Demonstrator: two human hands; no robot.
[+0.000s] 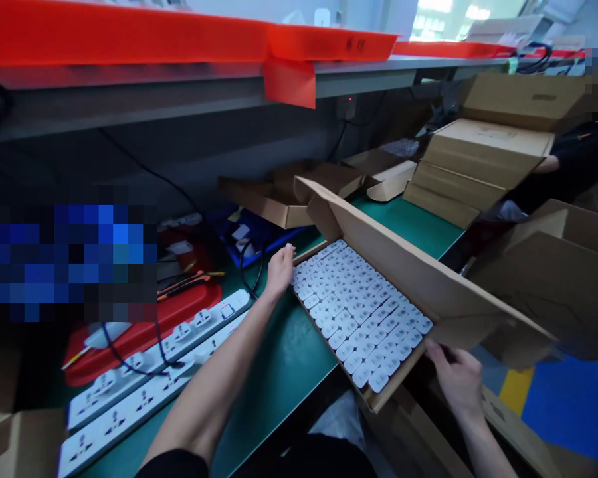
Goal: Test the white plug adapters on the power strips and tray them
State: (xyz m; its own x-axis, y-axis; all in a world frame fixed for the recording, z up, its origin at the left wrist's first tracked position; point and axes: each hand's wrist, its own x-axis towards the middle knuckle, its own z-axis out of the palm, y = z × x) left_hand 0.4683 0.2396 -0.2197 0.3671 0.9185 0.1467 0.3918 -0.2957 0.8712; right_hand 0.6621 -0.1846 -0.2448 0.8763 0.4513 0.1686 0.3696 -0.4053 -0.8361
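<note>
A shallow cardboard box [403, 376] is tilted across the front edge of the green bench, partly beyond it. Its lid [403, 252] stands open on the far right side. Rows of small white rounded-square pieces [359, 299] fill the box; their exact kind I cannot tell. My left hand [280, 269] grips the box's far left corner, fingers partly hidden behind it. At the near right corner, my right hand [457, 377] holds the edge with the thumb on top and its other fingers curled underneath.
Two white power strips [149, 392] with cables lie left on the green bench [274, 372], beside a red tray [199, 302] and a blue tray [254, 249]. Open cartons [478, 162] stand at the back right near another person's arm [573, 162]. A shelf [204, 99] overhangs the bench.
</note>
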